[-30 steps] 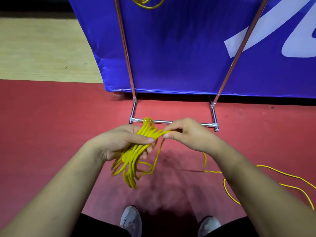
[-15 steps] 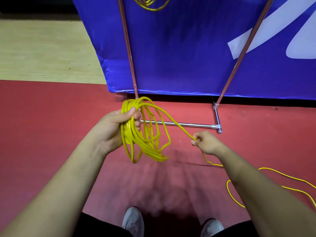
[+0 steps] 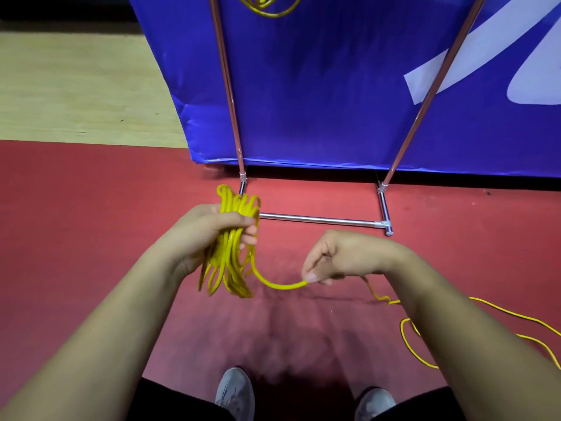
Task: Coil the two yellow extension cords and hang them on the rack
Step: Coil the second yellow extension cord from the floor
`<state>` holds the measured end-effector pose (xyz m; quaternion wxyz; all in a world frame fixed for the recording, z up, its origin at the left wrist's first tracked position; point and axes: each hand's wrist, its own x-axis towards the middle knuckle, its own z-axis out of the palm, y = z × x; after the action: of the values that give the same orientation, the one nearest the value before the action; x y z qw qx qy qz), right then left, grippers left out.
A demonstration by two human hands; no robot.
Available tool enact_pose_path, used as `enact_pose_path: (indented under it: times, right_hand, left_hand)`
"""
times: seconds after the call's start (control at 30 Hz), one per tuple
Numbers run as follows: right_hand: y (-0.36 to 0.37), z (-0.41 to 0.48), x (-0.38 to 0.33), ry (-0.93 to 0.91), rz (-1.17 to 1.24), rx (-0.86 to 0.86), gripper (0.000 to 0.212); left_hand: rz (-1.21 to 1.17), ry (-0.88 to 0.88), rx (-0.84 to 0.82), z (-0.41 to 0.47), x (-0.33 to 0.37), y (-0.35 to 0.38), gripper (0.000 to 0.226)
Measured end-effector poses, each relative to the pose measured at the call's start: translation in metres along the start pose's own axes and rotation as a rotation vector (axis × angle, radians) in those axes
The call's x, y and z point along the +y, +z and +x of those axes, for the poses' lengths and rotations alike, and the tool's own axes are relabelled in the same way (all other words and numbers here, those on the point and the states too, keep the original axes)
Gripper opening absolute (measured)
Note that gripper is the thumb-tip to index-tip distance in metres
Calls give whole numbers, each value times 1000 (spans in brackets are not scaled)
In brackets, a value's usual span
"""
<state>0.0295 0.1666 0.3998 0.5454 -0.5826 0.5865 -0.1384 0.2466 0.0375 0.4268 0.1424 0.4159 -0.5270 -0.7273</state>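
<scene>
- A yellow cord (image 3: 230, 253) is hanging as a bunch of long loops from the left hand (image 3: 206, 235). One strand is curving across to the pinching right hand (image 3: 340, 256), and the loose tail is trailing over the floor (image 3: 91, 238) at the right.
- A second yellow coil (image 3: 267, 6) is hanging at the top edge (only its lower loops are showing).
- The rack (image 3: 321, 220), made of thin metal tubes, is standing just behind the bunch.

- Red floor (image 3: 91, 223) fills the lower frame, with pale wood floor (image 3: 76, 86) at upper left.
- The rack's chrome base bar (image 3: 318, 220) rests at centre.
- Slack yellow cord (image 3: 402, 334) lies at lower right.
- Grey shoes (image 3: 235, 390) stand at the bottom.
</scene>
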Motion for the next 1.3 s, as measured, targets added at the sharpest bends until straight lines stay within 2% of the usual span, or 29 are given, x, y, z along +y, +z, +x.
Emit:
enact_pose_path:
  times: [0.07,0.13,0.23,0.3,0.4,0.47,0.57,0.67,0.73,0.83,0.87,1.0,1.2,1.3]
  right_hand:
    - [5,1,-11,-157,231,74,9]
    - [8,6,-18,-258,402,270,12]
    - [8,12,-20,-282,433,514,10]
    - [1,11,-8,-218,355,578,10]
    - [-10,3,23,-72,211,499,18]
    - [-12,1,38,-24,259,525,15]
    - [-12,3,37,-65,348,652,9]
    - [-17,4,23,-128,280,712,8]
    - [-18,2,18,-157,203,722,8]
    - [-19,1,18,-172,151,762,7]
    - [-19,1,17,-173,147,776,7]
    - [-14,1,6,-190,134,742,8]
    - [10,5,-25,-317,34,659,10]
    - [3,2,-16,-290,18,586,6]
  left_hand:
    - [69,-28,-81,-4,-3,12,8]
    - [51,-55,-201,-8,-5,22,10]
    - [-51,-89,-250,-7,-3,24,7]
    - [-149,-97,-246,-4,-1,22,4]
    - [-314,-109,-206,-3,3,17,6]
    - [-306,-95,-187,-3,5,14,13]
    - [-232,-95,-195,-5,4,13,18]
    - [-246,-113,-229,-7,3,13,18]
    - [-272,-127,-239,-8,4,11,27]
    - [-326,-165,-257,-7,3,7,55]
    - [-338,-185,-257,-7,3,6,56]
    - [-292,-221,-283,-7,3,12,32]
    - [-108,-138,-305,-9,-3,20,6]
    - [-98,-108,-326,-7,-3,12,8]
